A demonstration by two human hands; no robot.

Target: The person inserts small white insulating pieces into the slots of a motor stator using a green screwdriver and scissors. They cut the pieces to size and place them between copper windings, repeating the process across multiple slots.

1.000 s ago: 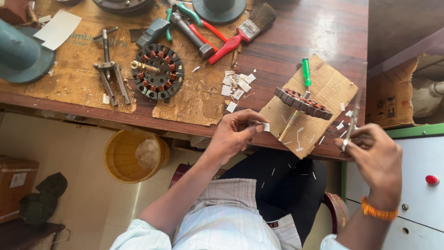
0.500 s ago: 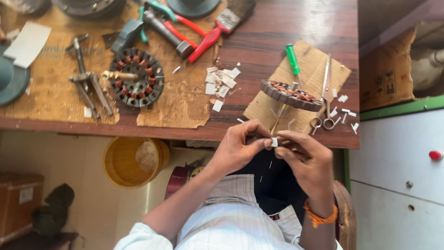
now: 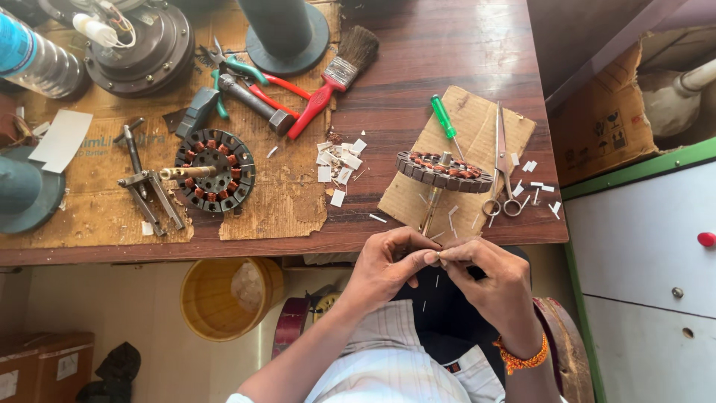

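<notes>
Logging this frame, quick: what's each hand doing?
Left hand: pinched on a small white strip.
Right hand: pinched on the same strip.

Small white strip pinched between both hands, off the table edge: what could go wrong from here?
1. The small white strip is held by both hands' fingertips, left hand and right hand, beyond the brown wooden table edge; if the grip slips, it would likely drop to the lap or floor.
2. The round copper-wound stator on its shaft stands near that edge; a knock could tip it.
3. The steel scissors lie close by the right hand.
</notes>
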